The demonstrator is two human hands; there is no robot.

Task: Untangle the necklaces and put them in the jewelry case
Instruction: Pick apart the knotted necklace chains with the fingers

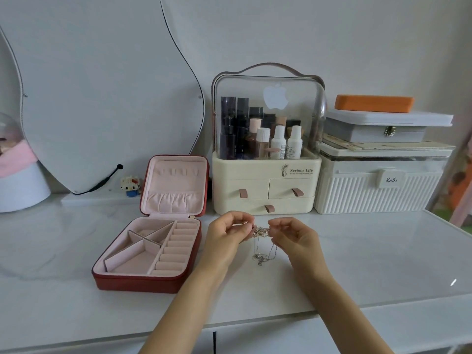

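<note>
necklaces (pixel 260 232) pinched between both hands (pixel 260 229)

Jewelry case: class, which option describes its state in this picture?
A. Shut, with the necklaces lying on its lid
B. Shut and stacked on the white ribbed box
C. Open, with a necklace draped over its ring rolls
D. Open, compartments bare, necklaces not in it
D: the jewelry case lies open with its lid up and pink compartments bare, while the tangled necklaces are pinched between the left hand and right hand beside it.
</note>
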